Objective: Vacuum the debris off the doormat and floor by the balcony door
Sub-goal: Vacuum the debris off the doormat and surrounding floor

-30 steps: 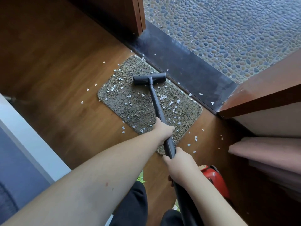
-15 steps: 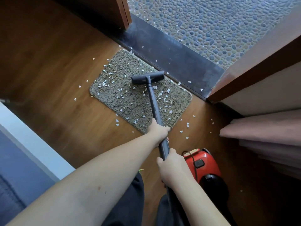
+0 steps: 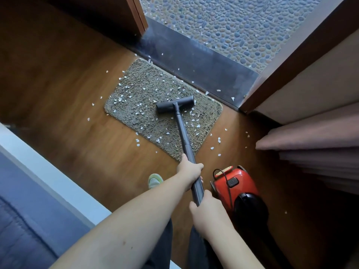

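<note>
Both hands hold the dark gray tube [image 3: 181,131] of a vacuum. The left hand [image 3: 189,168] is wrapped round the tube higher up, near the edge of the mat [image 3: 136,105]. The right hand [image 3: 206,212] is wrapped round the tube lower down, closer to the person. The two hands are a little apart, one behind the other along the tube.

The tube runs from the hands out over the mat. At its far end is the head [image 3: 174,104], a short dark bar set across the tube. The head sits on the mat, in its right half, near the far edge.

The mat is brown and rough. It lies on the wood floor [image 3: 68,84] just beside the dark sill [image 3: 204,63] of the open door. Small white bits [image 3: 198,126] are all over the mat. More bits lie on the floor round it and a few on the sill.

A red vacuum [image 3: 235,183] with a black back end stands on the floor, just to the right of the hands. A black cord lies over its top.

A green shoe [image 3: 154,180] shows on the floor by the left arm. Past the sill is ground made of small round stones [image 3: 233,22]. Pink curtain [image 3: 310,144] folds hang at the right.
</note>
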### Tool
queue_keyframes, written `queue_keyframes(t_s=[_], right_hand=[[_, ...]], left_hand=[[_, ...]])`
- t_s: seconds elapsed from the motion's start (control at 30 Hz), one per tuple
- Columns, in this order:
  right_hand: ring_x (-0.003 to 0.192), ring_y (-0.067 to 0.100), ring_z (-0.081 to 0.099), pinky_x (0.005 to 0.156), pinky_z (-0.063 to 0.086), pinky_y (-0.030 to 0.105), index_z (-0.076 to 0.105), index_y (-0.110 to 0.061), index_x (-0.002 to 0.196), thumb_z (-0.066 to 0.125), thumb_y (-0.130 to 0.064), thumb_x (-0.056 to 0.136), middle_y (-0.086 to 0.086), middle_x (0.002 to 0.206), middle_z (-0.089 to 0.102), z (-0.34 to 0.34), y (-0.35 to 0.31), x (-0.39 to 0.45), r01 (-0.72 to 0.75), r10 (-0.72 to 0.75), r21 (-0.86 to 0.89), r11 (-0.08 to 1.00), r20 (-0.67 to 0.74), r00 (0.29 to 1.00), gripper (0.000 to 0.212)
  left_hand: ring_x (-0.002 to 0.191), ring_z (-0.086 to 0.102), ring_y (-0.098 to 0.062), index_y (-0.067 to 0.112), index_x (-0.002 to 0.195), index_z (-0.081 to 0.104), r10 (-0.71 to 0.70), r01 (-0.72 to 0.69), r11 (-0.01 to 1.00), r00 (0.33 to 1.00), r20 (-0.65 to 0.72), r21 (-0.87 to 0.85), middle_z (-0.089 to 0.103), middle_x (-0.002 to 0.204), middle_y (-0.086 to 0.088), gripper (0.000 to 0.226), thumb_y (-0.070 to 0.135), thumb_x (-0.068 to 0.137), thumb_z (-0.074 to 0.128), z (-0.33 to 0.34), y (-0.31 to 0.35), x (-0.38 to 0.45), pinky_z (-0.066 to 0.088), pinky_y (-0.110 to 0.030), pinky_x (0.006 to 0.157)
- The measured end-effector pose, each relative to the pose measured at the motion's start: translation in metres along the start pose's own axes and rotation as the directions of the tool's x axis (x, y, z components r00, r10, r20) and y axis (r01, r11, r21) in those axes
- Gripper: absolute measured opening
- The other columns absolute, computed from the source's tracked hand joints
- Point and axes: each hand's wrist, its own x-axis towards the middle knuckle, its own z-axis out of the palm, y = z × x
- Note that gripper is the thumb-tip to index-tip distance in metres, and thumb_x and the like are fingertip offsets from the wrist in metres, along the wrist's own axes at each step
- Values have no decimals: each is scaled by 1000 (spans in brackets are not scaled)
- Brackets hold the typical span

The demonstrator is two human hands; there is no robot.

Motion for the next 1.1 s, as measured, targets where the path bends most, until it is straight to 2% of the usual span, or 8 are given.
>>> queue_keyframes(t_s=[0.3,0.43,0.6,0.7,0.83,0.93,1.03,1.1], right_hand=[[108,26,62,88,50,34,43,-15,124,45,-37,98,8,121,61,0,1,4,13,-14,-23,1000,-35,999,34],[113,28,59,86,46,31,43,-12,125,45,-35,99,11,126,59,-8,-19,13,31,-32,-27,999,-29,999,34],[117,32,57,86,45,33,44,-9,123,45,-33,98,13,127,58,-14,-48,34,40,-41,-31,999,-17,999,35],[116,32,58,85,46,33,45,-8,122,46,-32,97,14,126,58,-15,-63,45,46,-46,-30,999,-12,999,34],[113,32,59,81,45,31,45,-8,122,46,-33,97,14,124,58,-14,-71,48,57,-57,-48,997,-10,998,34],[106,32,62,83,51,36,44,-10,119,46,-35,98,13,120,60,-9,-69,41,54,-54,-67,996,-5,999,33],[103,30,62,81,51,36,45,-13,117,46,-37,97,11,117,61,-3,-68,33,49,-50,-105,993,-13,999,31],[104,29,62,79,48,33,44,-14,116,46,-38,98,10,117,61,0,-68,28,58,-59,-135,989,-3,998,30]], left_hand=[[45,57,-20,27,153,17,1,-1,1000,1000,2,-22,55,118,-14,81,12,86,60,2,-1,7,50,-25,41],[39,57,-18,20,145,28,39,-39,999,999,-17,0,58,115,-18,69,14,85,62,-11,17,19,52,-28,43],[49,56,-23,15,138,30,54,-54,998,998,-34,-24,56,106,-18,60,12,88,62,-31,44,32,52,-29,44],[55,58,-27,16,142,27,54,-56,997,998,-35,-44,56,111,-24,70,13,82,64,-42,56,41,55,-33,48],[71,65,-34,20,145,26,52,-54,998,997,-54,-38,55,115,-23,88,23,66,66,-49,58,53,61,-51,58],[63,63,-30,23,147,22,20,-23,997,999,-37,-78,53,118,-20,81,16,79,66,-53,55,36,59,-40,52],[74,69,-33,24,146,24,-10,6,996,999,-45,-85,54,116,-17,79,18,79,66,-56,45,31,62,-46,60],[60,66,-28,26,152,17,-19,14,992,999,-42,-123,55,116,-16,86,17,82,66,-60,36,29,59,-36,51]])
